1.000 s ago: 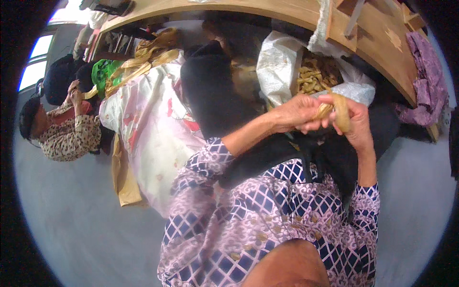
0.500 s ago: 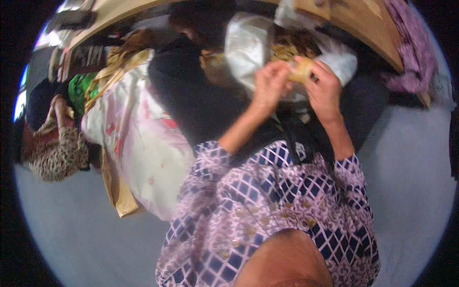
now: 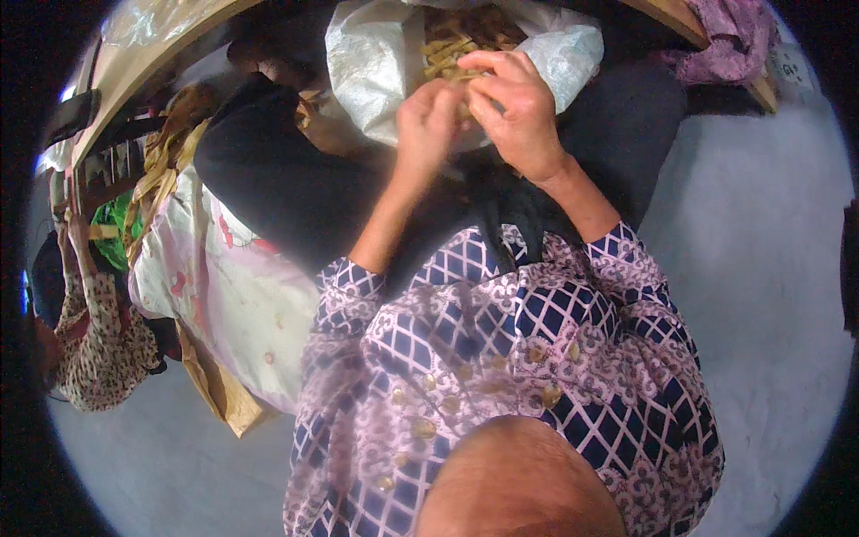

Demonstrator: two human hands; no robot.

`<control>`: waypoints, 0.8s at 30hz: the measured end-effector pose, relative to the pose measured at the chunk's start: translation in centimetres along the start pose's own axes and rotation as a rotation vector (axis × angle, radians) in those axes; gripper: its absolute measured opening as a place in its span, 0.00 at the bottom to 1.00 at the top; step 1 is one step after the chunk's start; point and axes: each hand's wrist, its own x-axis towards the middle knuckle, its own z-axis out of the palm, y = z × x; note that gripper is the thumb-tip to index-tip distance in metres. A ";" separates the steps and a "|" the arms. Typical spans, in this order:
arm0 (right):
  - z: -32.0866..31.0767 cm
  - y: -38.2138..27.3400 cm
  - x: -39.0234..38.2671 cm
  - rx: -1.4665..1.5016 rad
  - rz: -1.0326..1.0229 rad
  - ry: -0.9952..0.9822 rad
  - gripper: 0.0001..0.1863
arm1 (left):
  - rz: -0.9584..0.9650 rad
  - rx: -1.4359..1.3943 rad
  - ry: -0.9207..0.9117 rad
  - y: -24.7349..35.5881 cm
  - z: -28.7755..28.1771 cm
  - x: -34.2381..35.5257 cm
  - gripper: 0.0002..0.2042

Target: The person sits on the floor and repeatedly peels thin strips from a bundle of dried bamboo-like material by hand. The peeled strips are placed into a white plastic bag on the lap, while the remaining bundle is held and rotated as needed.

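Note:
Both hands are raised close together over an open white woven sack [image 3: 365, 67] between my legs. Brown and tan dried, leaf-like strips [image 3: 465, 34] fill its mouth. My left hand [image 3: 428, 125] is slightly blurred, its fingers curled and drawn together. Just to its right, my right hand [image 3: 519, 112] has thumb and fingers bent in a pinch. A bit of tan material shows between the hands, but my fingers cover most of it and I cannot make out its shape.
At the left lies a white and pink cloth bundle [image 3: 233, 304] with long brown strips [image 3: 161, 179] at its top. Beyond it sits another person in a spotted sleeve [image 3: 107, 313], near a green bag [image 3: 112, 228]. A wooden edge [image 3: 134, 76] curves along the far side; purple cloth [image 3: 729, 40] hangs far right.
In the picture, my hands and the sack have shifted left and upward as the view moved. The tan, roll-like piece that showed between my hands is now mostly hidden by my fingers.

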 end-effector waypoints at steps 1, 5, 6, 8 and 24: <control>-0.1 0.1 0.1 0.056 -0.006 0.036 0.04 | -0.102 -0.155 -0.008 0.2 0.1 0.1 0.11; -0.7 1.8 0.0 0.523 0.414 0.204 0.05 | -0.311 -0.525 -0.073 1.8 0.4 -0.3 0.12; -1.1 2.5 0.2 0.480 0.358 0.167 0.05 | -0.285 -0.481 -0.133 1.1 0.1 -0.3 0.14; -1.6 1.4 0.3 0.492 0.474 0.057 0.05 | -0.176 -0.356 -0.193 0.2 -0.7 -0.1 0.14; -2.3 2.0 -0.5 0.900 0.901 0.143 0.10 | -0.267 -0.291 -0.225 1.1 -0.8 -2.7 0.13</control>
